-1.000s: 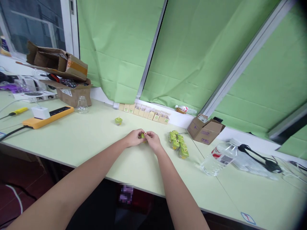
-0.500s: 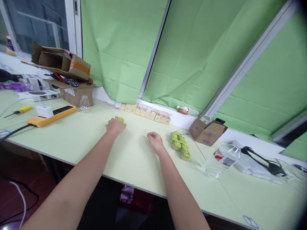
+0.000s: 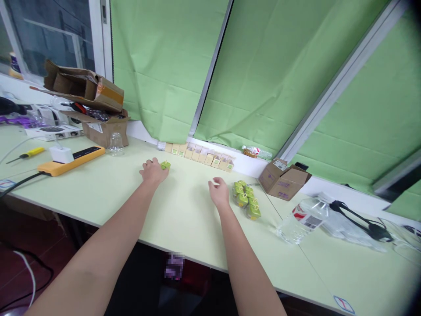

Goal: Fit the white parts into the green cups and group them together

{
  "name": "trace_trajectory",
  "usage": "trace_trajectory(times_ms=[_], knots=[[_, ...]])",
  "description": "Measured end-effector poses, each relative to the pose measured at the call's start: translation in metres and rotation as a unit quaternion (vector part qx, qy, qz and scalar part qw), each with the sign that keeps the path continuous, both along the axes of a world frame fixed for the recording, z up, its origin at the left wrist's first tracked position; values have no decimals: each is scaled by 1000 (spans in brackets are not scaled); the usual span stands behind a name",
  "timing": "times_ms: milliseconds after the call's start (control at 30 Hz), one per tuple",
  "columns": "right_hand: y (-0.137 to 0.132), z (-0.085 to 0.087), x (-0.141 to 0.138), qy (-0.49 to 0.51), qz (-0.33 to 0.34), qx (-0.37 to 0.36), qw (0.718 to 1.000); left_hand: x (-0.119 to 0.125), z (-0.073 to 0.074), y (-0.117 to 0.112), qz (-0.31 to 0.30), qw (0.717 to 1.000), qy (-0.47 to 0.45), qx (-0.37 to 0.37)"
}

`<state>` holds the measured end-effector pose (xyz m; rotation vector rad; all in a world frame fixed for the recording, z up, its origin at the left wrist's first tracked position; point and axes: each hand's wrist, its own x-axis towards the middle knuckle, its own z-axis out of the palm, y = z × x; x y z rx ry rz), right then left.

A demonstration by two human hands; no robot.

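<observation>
Head view: the left hand [image 3: 154, 171] lies left of centre in the frame, fingers bent and spread apart, with a green-lidded container [image 3: 165, 165] just beyond its right edge; the hand's back hides the contact, so whether it grips the container cannot be told. The container sits upright near the middle of the pale table [image 3: 184, 215], apart from the others. Right of centre, the right hand [image 3: 219, 192] hangs with loosely curled fingers, a narrow gap between thumb and forefinger, and nothing visible between them. Just right of it stands a tight group of green-lidded containers [image 3: 242, 200] with pale loops on top. Behind both hands, at upper centre, a row of small tan boxes [image 3: 197, 155] lines the table's back edge. At centre right are an opened cardboard box [image 3: 279, 181] and a large clear bottle [image 3: 304, 219] on its side; at centre left, an orange power strip [image 3: 72, 160] bearing a white plug [image 3: 61, 153].
</observation>
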<state>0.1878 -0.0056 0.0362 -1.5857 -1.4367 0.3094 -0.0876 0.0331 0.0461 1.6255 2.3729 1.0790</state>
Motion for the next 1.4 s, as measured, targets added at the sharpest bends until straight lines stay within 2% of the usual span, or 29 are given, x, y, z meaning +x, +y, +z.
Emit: trace_trajectory(times_ms=[67, 133, 200, 300, 400, 500, 633, 700, 767, 833, 867, 933, 1133, 1267, 1400], knots=[[-5, 10, 13, -73, -144, 87, 983, 11, 3, -5, -22, 996, 30, 81], [-8, 14, 29, -123, -240, 129, 954, 26, 4, -10, -97, 983, 52, 143], [-8, 12, 43, -139, -264, 93, 950, 45, 1, -17, -206, 962, 64, 167], [-4, 2, 57, -134, -243, -5, 961, 72, -10, -26, -377, 909, 91, 155], [-2, -2, 61, -129, -236, -12, 963, 87, -22, -32, -451, 877, 101, 134], [-2, 0, 58, -108, -234, -2, 966, 89, -26, -32, -468, 871, 83, 123], [-1, 1, 43, -48, -183, 12, 982, 81, -25, -27, -452, 884, 45, 110], [2, -1, 28, -24, -115, 27, 993, 80, -24, -27, -451, 885, 23, 108], [4, -4, 11, 15, 6, 40, 999, 81, -25, -28, -461, 881, -3, 106], [5, -5, -2, 49, 109, 54, 991, 84, -25, -31, -478, 871, -33, 103], [4, -5, -7, 60, 133, 60, 988, 86, -25, -32, -490, 865, -48, 101], [2, -4, -11, 69, 144, 53, 986, 89, -24, -36, -511, 851, -79, 91], [-1, -4, -6, 80, 187, -55, 978, 91, -21, -40, -538, 828, -151, 46], [-1, -6, -9, 94, 216, -64, 970, 90, -25, -37, -524, 830, -188, 34], [-1, -5, -11, 114, 242, -76, 961, 90, -27, -36, -540, 815, -204, 41]])
